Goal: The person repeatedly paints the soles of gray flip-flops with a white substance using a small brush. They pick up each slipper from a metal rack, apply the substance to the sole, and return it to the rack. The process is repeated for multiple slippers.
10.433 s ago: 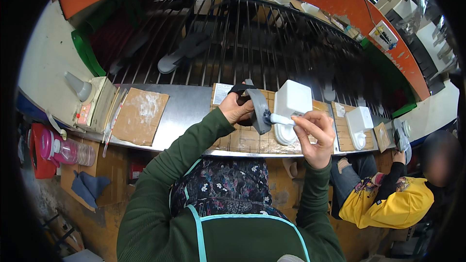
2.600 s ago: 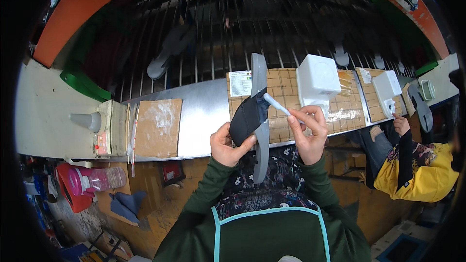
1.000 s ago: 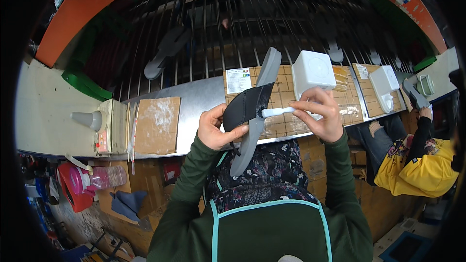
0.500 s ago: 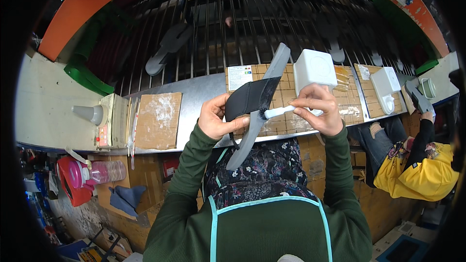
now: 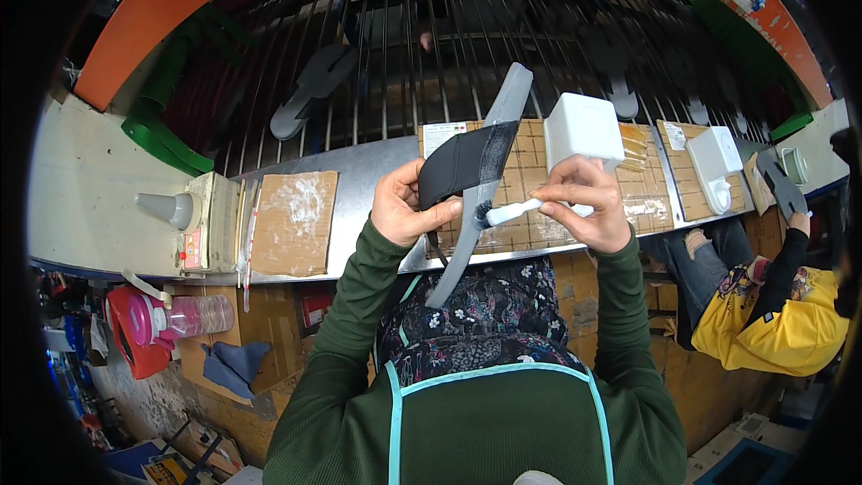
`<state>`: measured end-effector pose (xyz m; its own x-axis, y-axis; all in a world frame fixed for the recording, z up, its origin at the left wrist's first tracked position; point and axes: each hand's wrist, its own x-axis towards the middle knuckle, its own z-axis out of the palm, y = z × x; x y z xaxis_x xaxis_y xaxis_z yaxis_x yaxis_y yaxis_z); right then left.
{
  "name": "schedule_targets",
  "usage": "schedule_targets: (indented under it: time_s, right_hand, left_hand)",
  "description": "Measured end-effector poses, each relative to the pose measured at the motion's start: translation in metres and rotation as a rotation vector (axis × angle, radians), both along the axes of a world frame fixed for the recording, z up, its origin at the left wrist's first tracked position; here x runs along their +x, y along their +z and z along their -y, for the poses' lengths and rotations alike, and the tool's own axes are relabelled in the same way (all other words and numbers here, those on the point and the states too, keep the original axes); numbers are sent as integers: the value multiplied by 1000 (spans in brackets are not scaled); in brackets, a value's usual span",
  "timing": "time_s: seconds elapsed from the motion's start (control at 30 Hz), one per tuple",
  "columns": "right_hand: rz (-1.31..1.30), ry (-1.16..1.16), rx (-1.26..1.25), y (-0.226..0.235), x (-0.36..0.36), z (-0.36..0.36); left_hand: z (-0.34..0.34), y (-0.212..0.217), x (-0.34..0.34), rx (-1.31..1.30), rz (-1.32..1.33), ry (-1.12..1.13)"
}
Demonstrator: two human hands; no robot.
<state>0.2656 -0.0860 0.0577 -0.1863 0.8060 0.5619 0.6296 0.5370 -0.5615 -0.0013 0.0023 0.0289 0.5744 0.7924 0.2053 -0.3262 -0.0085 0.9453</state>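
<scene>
My left hand [image 5: 400, 204] is closed around a sandal [image 5: 508, 97], its fingers and thumb pinching the wide black strap near the grey sole. The sandal stands on edge above the bench, its sole running from upper right to lower left. Between the thumb and fingers of my right hand [image 5: 590, 205] is a small white-handled brush [image 5: 515, 211]. Its dark bristles touch the sole, just below where the strap meets it. Behind my right hand stands a white plastic container [image 5: 582, 132], partly hidden by the fingers.
A cardboard sheet [image 5: 530, 157] lies under the container, and a smeared cardboard piece [image 5: 294, 216] to the left. Beyond the bench, more grey soles [image 5: 314, 90] rest on metal bars [image 5: 409, 63]. At right, a person in yellow [image 5: 763, 323] holds a sole beside another white container [image 5: 712, 157].
The sandal has turned slightly and its top end has risen, showing more of the strap's dull edge. The brush has shifted a little left along with the sole. The other person's sole has moved.
</scene>
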Motion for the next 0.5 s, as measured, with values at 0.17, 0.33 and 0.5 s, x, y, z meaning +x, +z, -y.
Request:
schedule_targets:
  time_s: [0.17, 0.33, 0.5]
  right_hand:
    - [-21, -2, 2, -2, -3, 0]
    - [-25, -13, -1, -3, -4, 3]
    - [-41, -9, -6, -5, -6, 4]
  left_hand:
    - [-2, 0, 3, -19, 38, 12]
    - [-2, 1, 9, -25, 57, 62]
    - [-6, 1, 13, -19, 87, 71]
